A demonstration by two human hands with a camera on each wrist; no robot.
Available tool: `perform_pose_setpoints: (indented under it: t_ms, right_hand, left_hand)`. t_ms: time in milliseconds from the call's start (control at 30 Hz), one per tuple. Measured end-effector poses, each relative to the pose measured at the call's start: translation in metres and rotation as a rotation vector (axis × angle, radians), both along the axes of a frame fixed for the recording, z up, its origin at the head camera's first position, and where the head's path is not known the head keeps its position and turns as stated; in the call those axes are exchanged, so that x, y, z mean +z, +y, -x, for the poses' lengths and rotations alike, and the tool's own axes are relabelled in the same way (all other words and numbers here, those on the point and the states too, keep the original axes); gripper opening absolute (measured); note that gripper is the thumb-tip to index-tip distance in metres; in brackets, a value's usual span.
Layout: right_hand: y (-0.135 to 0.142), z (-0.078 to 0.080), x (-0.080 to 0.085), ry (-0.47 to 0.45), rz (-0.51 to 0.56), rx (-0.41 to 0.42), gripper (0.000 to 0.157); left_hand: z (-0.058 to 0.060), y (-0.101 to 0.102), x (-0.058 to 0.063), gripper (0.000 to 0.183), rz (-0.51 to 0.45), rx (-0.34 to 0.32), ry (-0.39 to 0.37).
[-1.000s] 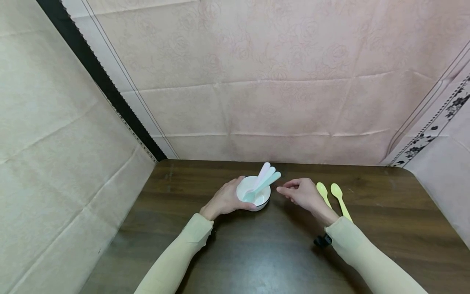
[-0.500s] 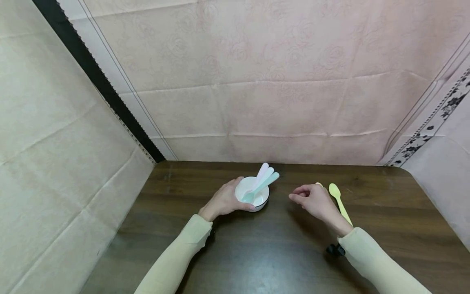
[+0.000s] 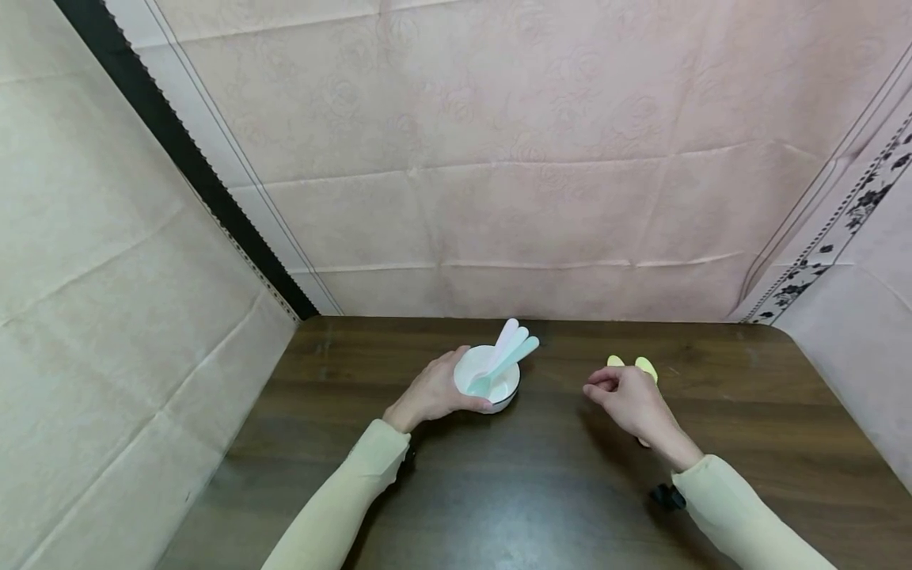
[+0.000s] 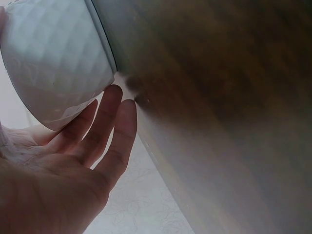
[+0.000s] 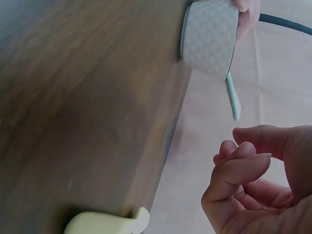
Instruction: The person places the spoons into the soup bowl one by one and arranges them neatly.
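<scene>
My left hand (image 3: 435, 391) holds a small white bowl (image 3: 466, 366) with a dark rim by its side, thumb near and fingers far. The left wrist view shows the bowl's quilted outside (image 4: 53, 58) and the fingers against it. Leaning in the bowl are a lilac spoon (image 3: 505, 336), a pale blue one and a mint green spoon (image 3: 526, 348). My right hand (image 3: 634, 400) hovers over the table with loosely bent fingers and nothing between them. Just beyond it lie two yellow spoons (image 3: 646, 367), their handles mostly hidden by the hand; one yellow spoon (image 5: 97, 223) shows in the right wrist view.
Everything stands on a dark brown wooden table (image 3: 499, 491). A pale patterned cloth (image 3: 499, 214) hangs behind its far edge. More cloth (image 3: 142, 356) covers the left side, and a flower-bordered cloth (image 3: 855, 317) the right.
My right hand has moved right, away from the bowl, and now covers much of the yellow spoons. The left hand keeps hold of the bowl; the view has shifted slightly.
</scene>
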State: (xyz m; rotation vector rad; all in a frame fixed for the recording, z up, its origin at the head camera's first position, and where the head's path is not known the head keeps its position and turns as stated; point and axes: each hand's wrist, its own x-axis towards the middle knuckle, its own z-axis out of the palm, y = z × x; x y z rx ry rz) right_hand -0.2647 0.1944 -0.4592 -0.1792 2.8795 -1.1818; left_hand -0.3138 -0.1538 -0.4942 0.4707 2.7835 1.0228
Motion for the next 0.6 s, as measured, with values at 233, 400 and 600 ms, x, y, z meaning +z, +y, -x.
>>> perform_pose_setpoints:
  t_ms: [233,400,600]
  right_hand:
    - [0.011,0.0,-0.005,0.004,-0.048,-0.024,0.024]
    - [0.018,-0.003,-0.01,0.022,-0.072,-0.046,0.023]
    - [0.027,-0.006,-0.015,0.038,-0.096,-0.063,0.021]
  left_hand:
    - [-0.001,0.001,0.001,0.105,-0.009,-0.001,0.002]
    - [-0.002,0.001,0.001,0.106,0.001,0.005,0.002]
    - [0.0,0.0,0.0,0.106,0.009,-0.001,0.008]
